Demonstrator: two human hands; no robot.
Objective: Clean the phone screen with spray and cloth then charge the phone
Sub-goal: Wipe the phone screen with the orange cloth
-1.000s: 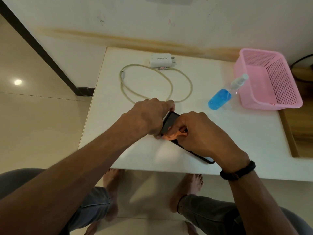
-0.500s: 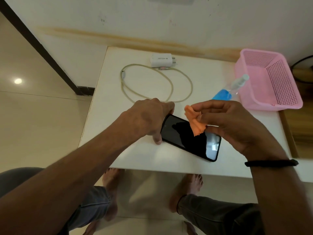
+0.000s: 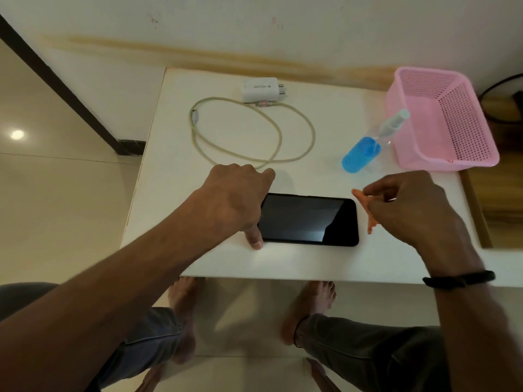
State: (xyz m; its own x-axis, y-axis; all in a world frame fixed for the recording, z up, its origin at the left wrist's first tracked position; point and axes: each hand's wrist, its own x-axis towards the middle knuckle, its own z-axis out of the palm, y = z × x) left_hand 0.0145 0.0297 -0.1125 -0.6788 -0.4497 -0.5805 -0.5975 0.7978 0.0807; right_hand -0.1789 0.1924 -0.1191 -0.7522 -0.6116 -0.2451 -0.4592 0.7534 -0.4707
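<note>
Phone (image 3: 308, 219), flat glossy slab; cloth (image 3: 368, 210) seemingly crumpled.

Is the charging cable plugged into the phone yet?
No, the cable lies looped on the table, apart from the phone.

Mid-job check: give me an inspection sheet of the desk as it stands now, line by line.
Surface: white table, bare near edge.
Job's things: phone flat, screen up, dark; blue spray bottle lying beside pink basket; orange cloth; charger by the wall.
Clutter: nothing seen.
Hands: left hand grips the phone's end; right hand pinches the cloth.
Cables: charging cable looped, not in phone.
Surroundings: stained wall, tiled floor.
</note>
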